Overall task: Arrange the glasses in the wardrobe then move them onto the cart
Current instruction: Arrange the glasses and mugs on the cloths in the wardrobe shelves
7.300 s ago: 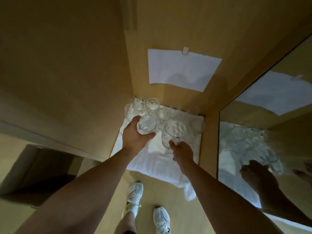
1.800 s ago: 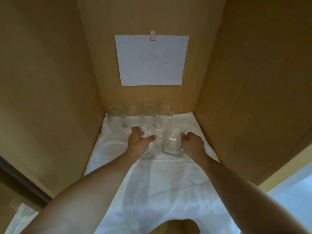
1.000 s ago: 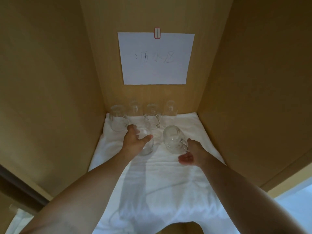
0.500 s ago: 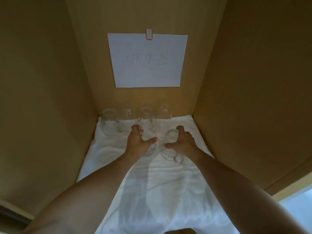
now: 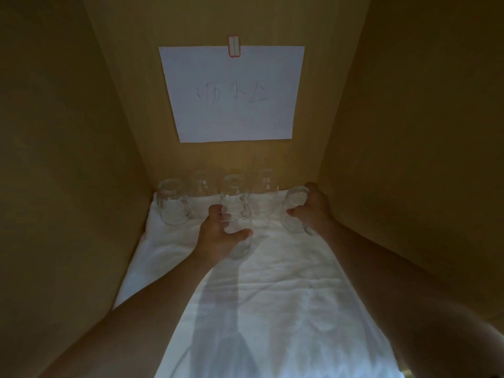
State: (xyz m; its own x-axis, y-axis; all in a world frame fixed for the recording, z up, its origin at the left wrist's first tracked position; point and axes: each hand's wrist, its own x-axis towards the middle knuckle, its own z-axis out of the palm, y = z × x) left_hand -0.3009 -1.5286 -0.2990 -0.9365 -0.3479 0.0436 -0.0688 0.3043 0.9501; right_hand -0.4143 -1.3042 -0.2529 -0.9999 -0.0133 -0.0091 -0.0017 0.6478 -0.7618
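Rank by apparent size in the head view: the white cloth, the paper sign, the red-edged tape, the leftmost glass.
1. white cloth, partly because it runs nearest the camera
2. paper sign
3. leftmost glass
4. red-edged tape

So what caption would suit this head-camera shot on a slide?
Left hand and right hand each grip a clear glass on the white towel inside the wardrobe.

Inside wardrobe [image 5: 68, 159]: left hand [image 5: 218, 238] grips glass [image 5: 240, 238]; right hand [image 5: 311, 208] grips handled glass [image 5: 294, 211] by back row, on white cloth [image 5: 272, 309].
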